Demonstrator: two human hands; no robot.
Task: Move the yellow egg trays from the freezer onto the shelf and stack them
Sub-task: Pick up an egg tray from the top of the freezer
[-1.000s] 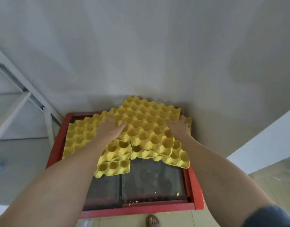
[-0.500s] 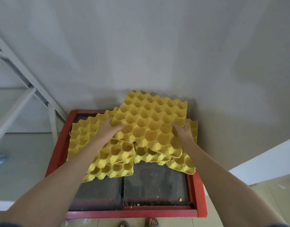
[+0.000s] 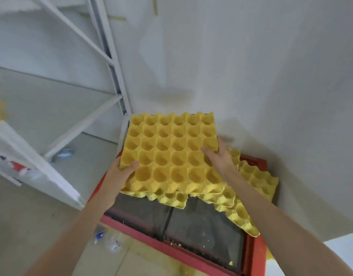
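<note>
The left hand [image 3: 119,176] grips the near-left edge and the right hand [image 3: 219,156] the right edge of a yellow egg tray [image 3: 169,152], held cups-up above the red-rimmed freezer [image 3: 171,250]. More yellow trays [image 3: 251,180] lie overlapping on its dark glass lid, toward the far right. A white metal shelf [image 3: 52,124] stands to the left.

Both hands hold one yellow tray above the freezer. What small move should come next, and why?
Probably swing the held tray leftward toward the white shelf. The left hand and right hand grip its opposite edges, and it appears raised above the other trays on the red freezer.
</note>
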